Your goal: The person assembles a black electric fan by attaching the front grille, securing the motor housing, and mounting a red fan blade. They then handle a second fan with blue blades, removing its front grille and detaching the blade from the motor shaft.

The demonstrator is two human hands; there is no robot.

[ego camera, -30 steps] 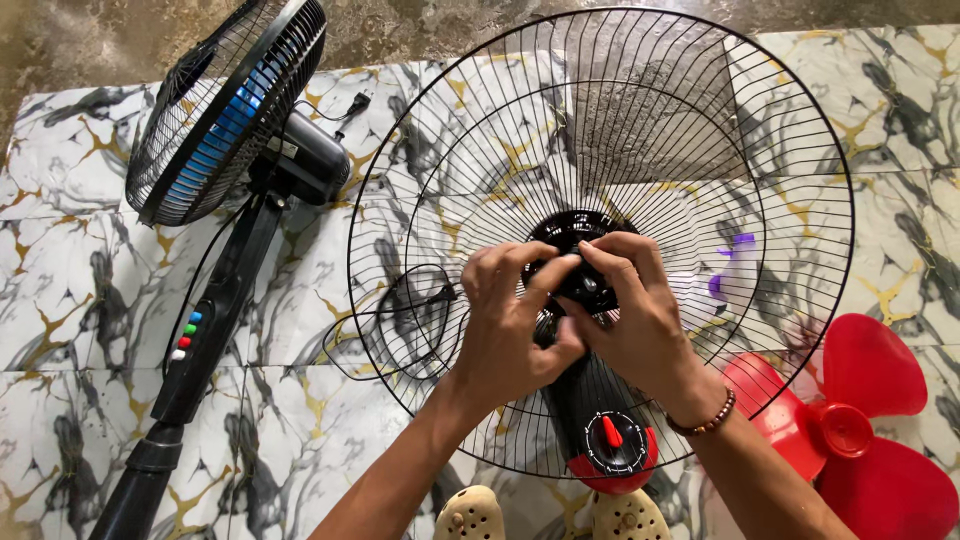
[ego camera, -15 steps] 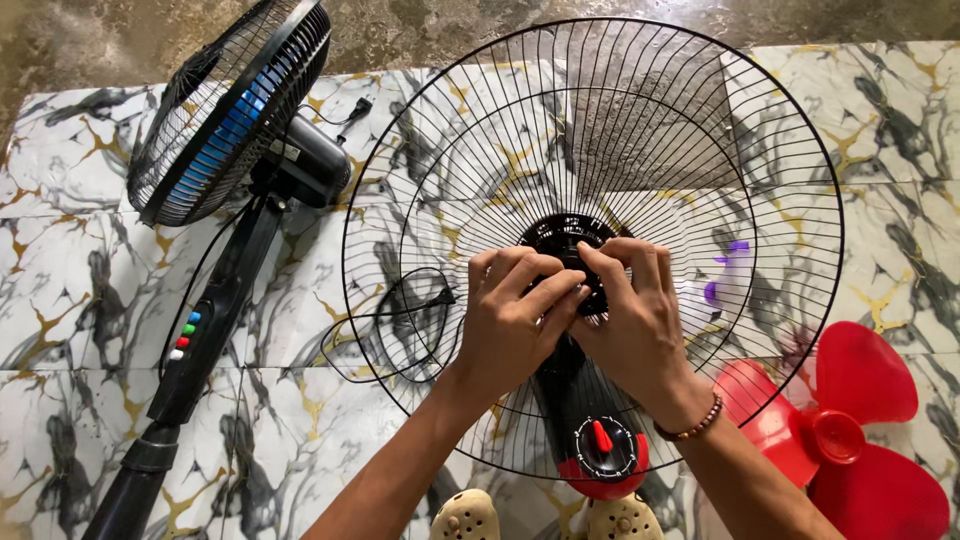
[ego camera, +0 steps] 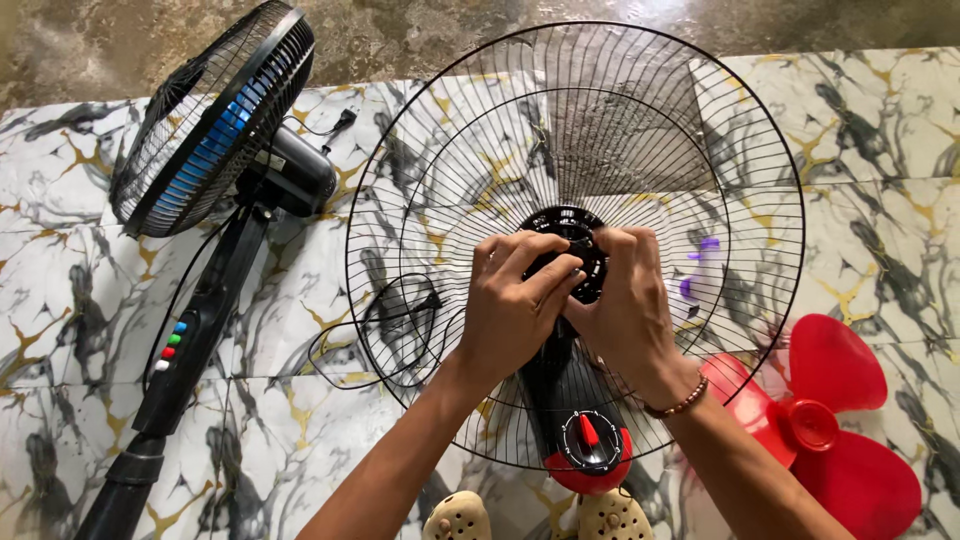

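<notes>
A large black wire fan guard stands mounted on a black fan body with a red-and-black dial near its base. Both hands work at the guard's black round hub. My left hand curls its fingers over the hub from the left. My right hand, with a bead bracelet on the wrist, presses against the hub from the right. The fingers hide most of the hub's middle.
A second black standing fan with blue blades lies at the left on a marble-pattern mat. A red fan blade lies at the lower right, a small white and purple bottle behind the guard, a coiled black cord, and beige clogs below.
Both hands have shifted their fingers around the hub, the right hand turning over it. The view has drifted slightly, so everything sits a little further left.
</notes>
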